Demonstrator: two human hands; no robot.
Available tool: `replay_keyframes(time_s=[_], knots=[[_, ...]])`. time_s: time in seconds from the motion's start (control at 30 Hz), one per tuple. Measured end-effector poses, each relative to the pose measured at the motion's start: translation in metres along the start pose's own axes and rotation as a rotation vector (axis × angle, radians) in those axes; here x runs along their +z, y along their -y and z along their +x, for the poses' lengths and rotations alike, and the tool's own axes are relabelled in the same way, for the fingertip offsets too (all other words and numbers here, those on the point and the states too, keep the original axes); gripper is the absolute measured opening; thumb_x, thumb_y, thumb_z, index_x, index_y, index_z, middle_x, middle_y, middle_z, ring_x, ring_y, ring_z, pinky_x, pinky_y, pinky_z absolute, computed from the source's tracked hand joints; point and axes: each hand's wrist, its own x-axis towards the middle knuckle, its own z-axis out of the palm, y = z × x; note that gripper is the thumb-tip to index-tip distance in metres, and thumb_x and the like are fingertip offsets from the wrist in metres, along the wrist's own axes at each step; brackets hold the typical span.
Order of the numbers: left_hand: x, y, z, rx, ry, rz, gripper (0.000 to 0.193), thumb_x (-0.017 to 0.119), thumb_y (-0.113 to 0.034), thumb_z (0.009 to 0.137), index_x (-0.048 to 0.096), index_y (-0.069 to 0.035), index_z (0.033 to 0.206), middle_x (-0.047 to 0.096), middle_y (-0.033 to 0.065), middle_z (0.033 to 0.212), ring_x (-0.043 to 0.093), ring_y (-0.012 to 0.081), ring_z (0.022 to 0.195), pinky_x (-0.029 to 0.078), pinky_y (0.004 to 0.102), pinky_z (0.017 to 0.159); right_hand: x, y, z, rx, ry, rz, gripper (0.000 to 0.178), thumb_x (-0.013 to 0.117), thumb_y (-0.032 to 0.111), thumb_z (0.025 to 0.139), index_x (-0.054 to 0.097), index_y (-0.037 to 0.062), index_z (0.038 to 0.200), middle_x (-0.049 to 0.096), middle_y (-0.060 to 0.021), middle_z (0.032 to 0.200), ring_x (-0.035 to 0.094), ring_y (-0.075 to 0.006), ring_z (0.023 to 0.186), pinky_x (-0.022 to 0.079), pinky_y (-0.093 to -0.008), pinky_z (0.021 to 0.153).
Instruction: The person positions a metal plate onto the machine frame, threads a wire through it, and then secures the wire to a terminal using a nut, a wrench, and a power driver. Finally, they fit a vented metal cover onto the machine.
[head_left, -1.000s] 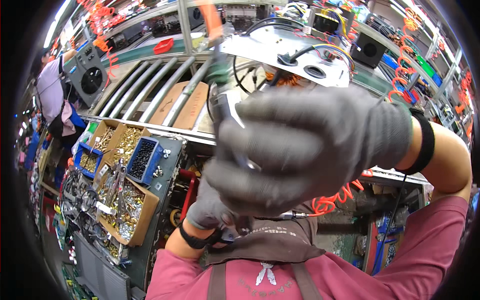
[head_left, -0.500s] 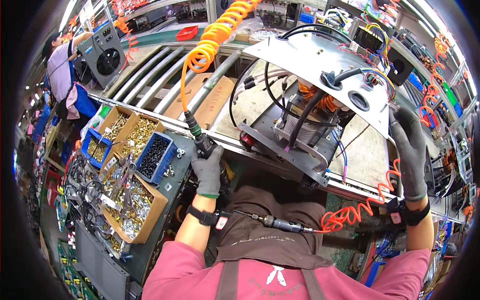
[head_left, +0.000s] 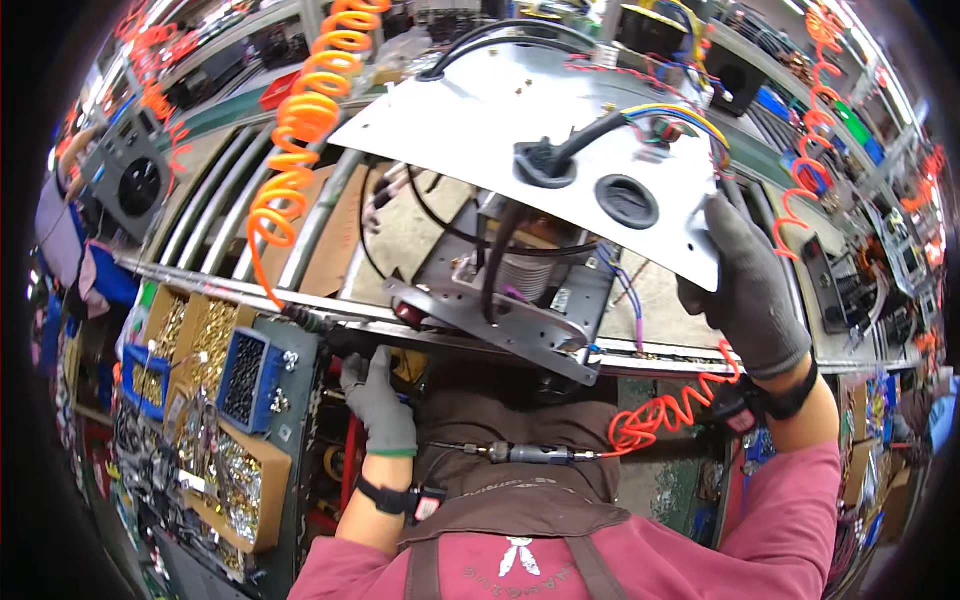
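Observation:
My right hand [head_left: 752, 295], in a grey glove, grips the right edge of a white metal panel [head_left: 450, 120], which lies tilted above a machine assembly [head_left: 530, 270]. A corrugated black cable passes through a grommet in the panel, next to a black oval ring. My left hand [head_left: 380, 410], also gloved, is low by the bench edge with fingers apart. Just beyond its fingertips, a dark air screwdriver [head_left: 345, 340] lies at the end of an orange coiled hose [head_left: 305, 115]; its far part is hard to make out. A second, slim screwdriver [head_left: 530, 454] lies across my lap.
Cardboard trays of brass screws [head_left: 205, 345] and a blue bin of black screws [head_left: 245, 380] sit at left. Metal rollers [head_left: 225, 205] run behind them. A red coiled hose [head_left: 650, 420] stretches near my right forearm. A co-worker [head_left: 65, 235] stands far left.
My left hand has let go of the air screwdriver and drawn back. My right hand has taken hold of the panel's edge. The view has shifted, so the panel appears larger and farther left.

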Motion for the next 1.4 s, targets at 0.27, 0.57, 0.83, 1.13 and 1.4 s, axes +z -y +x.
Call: replay_keyframes(time_s=[0.27,0.57,0.83,1.13,1.4], knots=[[0.069,-0.037,0.028,0.445,0.719,0.275,0.022,0.067,-0.012,0.086,0.064,0.0,0.104,0.062,0.0027,0.091,0.057,0.0113,0.083,0.046,0.0242,0.074,0.004,0.004,0.012,0.073,-0.007,0.421,0.021,0.047,0.031,0.099,0.053,0.0117,0.106,0.058,0.0011,0.071,0.051,-0.0049,0.043,0.035,-0.0178,0.032],[0.072,-0.033,-0.028,0.162,0.816,0.305,0.018,0.065,-0.021,0.089,0.063,-0.004,0.088,0.056,-0.0026,0.07,0.047,0.005,0.061,0.038,0.0219,0.055,-0.037,0.002,0.005,0.011,-0.329,0.131,0.022,0.055,0.033,0.092,0.058,0.011,0.092,0.055,-0.0009,0.062,0.049,-0.0115,0.038,0.034,-0.0248,0.031],[0.045,0.001,-0.097,0.013,0.947,0.241,0.013,0.071,-0.008,0.084,0.061,-0.002,0.086,0.06,0.0017,0.071,0.059,0.0074,0.066,0.047,0.0218,0.059,-0.133,-0.035,-0.001,-0.437,-0.175,-0.303,0.045,0.069,0.017,0.086,0.053,-0.0045,0.122,0.065,-0.0135,0.107,0.065,-0.0187,0.094,0.051,-0.0282,0.083],[0.011,-0.012,-0.092,0.665,0.93,0.534,0.036,0.073,-0.016,0.08,0.062,-0.003,0.112,0.06,0.0109,0.104,0.06,0.0202,0.098,0.049,0.0315,0.087,-0.11,-0.087,-0.127,0.011,-0.255,-0.314,0.043,0.048,0.042,0.097,0.06,0.0039,0.08,0.055,-0.0059,0.054,0.051,-0.0122,0.043,0.038,-0.0252,0.042],[-0.011,-0.043,-0.111,0.567,0.981,0.627,0.03,0.072,-0.016,0.078,0.066,-0.005,0.105,0.063,0.011,0.102,0.062,0.0219,0.097,0.05,0.0322,0.086,0.025,-0.254,-0.123,-0.224,0.464,-0.83,0.024,0.066,0.025,0.085,0.063,0.0053,0.098,0.064,-0.0131,0.083,0.063,-0.0298,0.076,0.05,-0.0425,0.066]])
